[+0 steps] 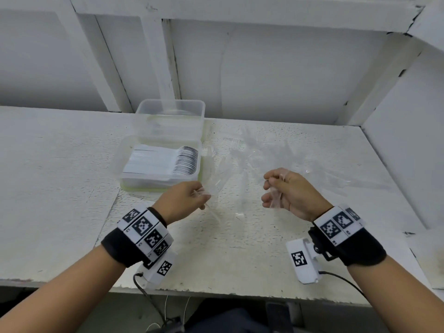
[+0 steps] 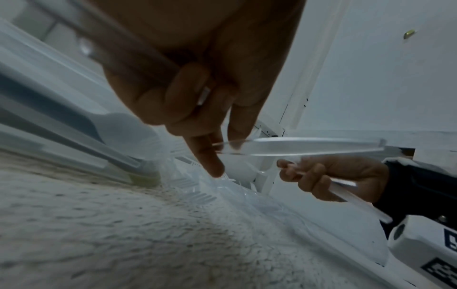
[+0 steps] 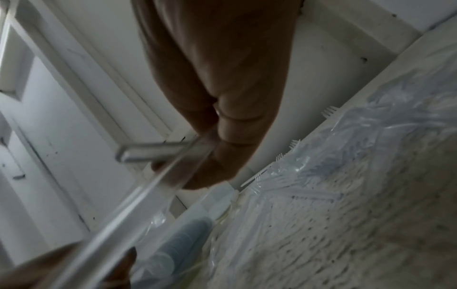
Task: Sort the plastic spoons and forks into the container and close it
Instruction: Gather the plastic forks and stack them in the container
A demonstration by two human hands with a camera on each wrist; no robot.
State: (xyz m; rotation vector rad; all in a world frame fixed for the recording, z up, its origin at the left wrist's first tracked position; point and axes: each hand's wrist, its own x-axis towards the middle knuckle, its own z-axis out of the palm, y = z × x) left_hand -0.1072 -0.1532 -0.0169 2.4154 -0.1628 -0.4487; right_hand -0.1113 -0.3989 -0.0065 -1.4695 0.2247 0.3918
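White painted alcove, rough chipped white tabletop (image 1: 60,188) running to the back wall. A clear plastic container (image 1: 125,162) sits left of centre, its hinged lid (image 1: 170,109) standing open behind it so the inside stays reachable. Inside, a neat row of white spoons (image 1: 165,162) is already stacked, bowls nested to the right, which saves room.

To the right of the container lies a loose heap of clear plastic forks (image 1: 252,150), tines visible here and there, some still in crinkled clear wrap; hard to count, they are see-through against the tabletop.

The left hand (image 1: 186,198) hovers just in front of the container, fingers curled round the handles of a few clear pieces of cutlery (image 2: 296,145); whether forks or spoons I cannot tell. The right hand (image 1: 288,191) is off to the right, well apart from the left, fingers pinched on another clear handle (image 2: 343,187), palm turned inward.

Judgement: both hands are gathering clear pieces into aligned bundles so they drop in parallel beside the spoons. Sorting looks partway done: spoons in, most of the forks still out, lid not yet shut. Risk: slick, clear handles slipping or fanning out.
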